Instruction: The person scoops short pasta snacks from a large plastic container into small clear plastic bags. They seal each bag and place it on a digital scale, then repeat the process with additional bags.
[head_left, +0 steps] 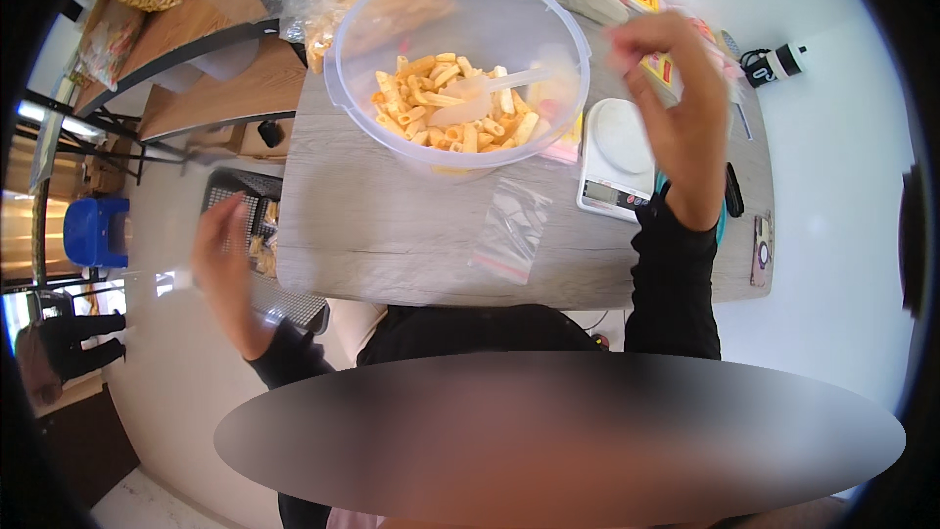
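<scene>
On the tabletop (387,240) in front of you, near the edge by your body, a clear plastic bag (513,230) lies flat, between your two hands but touching neither. Its long axis runs away from you, the far end leaning right, with a reddish strip across the near end.

Your right hand (678,103) is the nearer; from its fingers, the bag lies to the left and closer to your body. That hand hangs above and just beside the white scale (615,152), with a gap between thumb and fingers and nothing seen in its grip. Your left hand (223,264) hangs beyond the tabletop's left edge, over a dark mesh crate (299,308); it is blurred, so you cannot tell how wide its fingers stand.

The clear tub (338,78) stands beyond the bag, holding pasta (411,98) and a pale scoop (470,110). Open wood gives you room left of the bag; on the right, the scale narrows it.
</scene>
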`<state>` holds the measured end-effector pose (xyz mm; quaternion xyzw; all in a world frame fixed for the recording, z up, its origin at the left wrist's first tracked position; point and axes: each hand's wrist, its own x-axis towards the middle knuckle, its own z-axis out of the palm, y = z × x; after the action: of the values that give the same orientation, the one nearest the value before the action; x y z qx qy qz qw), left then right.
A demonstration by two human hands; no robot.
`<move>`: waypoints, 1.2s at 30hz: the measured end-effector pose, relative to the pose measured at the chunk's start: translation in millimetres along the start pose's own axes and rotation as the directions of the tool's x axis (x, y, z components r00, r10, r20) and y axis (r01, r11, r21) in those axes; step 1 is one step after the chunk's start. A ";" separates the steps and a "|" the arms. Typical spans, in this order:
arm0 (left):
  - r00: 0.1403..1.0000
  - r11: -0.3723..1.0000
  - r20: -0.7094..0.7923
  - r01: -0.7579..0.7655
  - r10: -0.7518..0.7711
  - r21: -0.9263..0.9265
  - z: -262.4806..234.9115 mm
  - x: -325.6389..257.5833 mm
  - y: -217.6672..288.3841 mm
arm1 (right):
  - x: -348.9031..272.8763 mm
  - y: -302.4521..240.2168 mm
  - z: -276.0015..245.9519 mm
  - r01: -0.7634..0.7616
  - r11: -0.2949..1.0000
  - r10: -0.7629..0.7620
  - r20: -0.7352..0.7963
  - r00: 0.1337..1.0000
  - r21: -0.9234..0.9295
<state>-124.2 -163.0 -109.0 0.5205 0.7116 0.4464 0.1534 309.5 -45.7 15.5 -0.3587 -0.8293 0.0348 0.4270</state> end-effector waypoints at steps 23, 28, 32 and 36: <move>0.445 0.780 0.650 -0.457 0.617 -0.428 151.1 -72.8 70.7 | -111.3 -24.5 48.4 -0.302 0.937 0.244 0.285 0.927 0.177; 0.403 0.725 0.622 -0.534 0.671 -0.436 157.2 -71.7 72.7 | -113.1 -13.3 53.0 -0.262 0.947 0.189 0.336 0.923 0.187; 0.334 0.698 0.657 -0.576 0.675 -0.425 162.9 -63.7 82.3 | -109.8 4.4 57.6 -0.316 0.918 0.217 0.363 0.906 0.240; 0.404 0.743 0.635 -0.485 0.659 -0.462 177.1 -55.6 97.5 | -107.5 23.8 60.1 -0.424 0.851 0.296 0.383 0.875 0.310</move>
<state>78.5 -121.8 -143.4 0.8509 0.3018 0.2762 0.3294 319.5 -80.3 -104.7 -0.4083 -0.7810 0.3347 0.3336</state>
